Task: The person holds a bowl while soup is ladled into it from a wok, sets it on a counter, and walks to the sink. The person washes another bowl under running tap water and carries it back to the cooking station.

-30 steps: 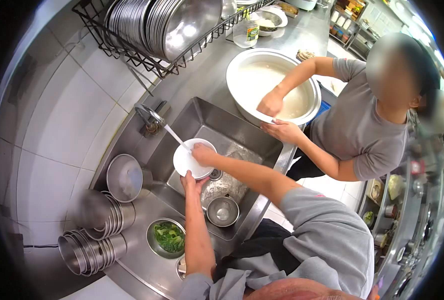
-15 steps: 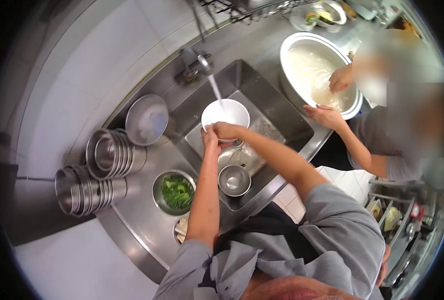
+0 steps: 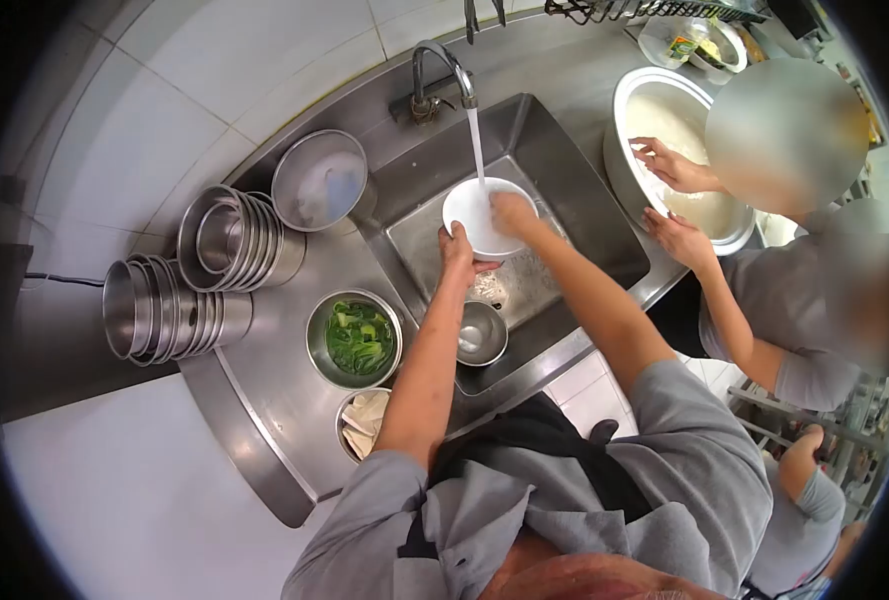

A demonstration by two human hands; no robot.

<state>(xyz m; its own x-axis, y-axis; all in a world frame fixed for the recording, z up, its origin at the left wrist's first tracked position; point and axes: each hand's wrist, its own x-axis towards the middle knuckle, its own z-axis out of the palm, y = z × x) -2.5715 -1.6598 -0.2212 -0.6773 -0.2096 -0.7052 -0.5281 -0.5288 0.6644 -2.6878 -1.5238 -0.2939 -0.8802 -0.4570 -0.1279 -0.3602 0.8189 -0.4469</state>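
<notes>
A white bowl point(image 3: 461, 203) is under the running faucet point(image 3: 442, 52), above the sink point(image 3: 596, 205). My left hand point(image 3: 456, 256) grips the bowl's near-left rim, thumb on top and fingers beneath. Inside the bowl is my right hand point(image 3: 511, 216), with its fingers smeared by motion and partly hidden. A stream of water point(image 3: 478, 150) falls into the bowl close to that hand. Below my hands, a small metal bowl point(image 3: 484, 335) sits in the sink near its front edge.
Stacked metal pots point(image 3: 189, 320) and a metal bowl with whitish contents point(image 3: 319, 180) stand left of the sink. Nearer are bowls of leafy greens point(image 3: 357, 337) and pale slices point(image 3: 366, 420). On the right, a co-worker's hands are at a large white tub point(image 3: 619, 120).
My right hand has moved from the bowl's near rim into the bowl. My left hand still holds the rim. The co-worker's upper hand has lifted towards the tub's rim. The camera view has shifted.
</notes>
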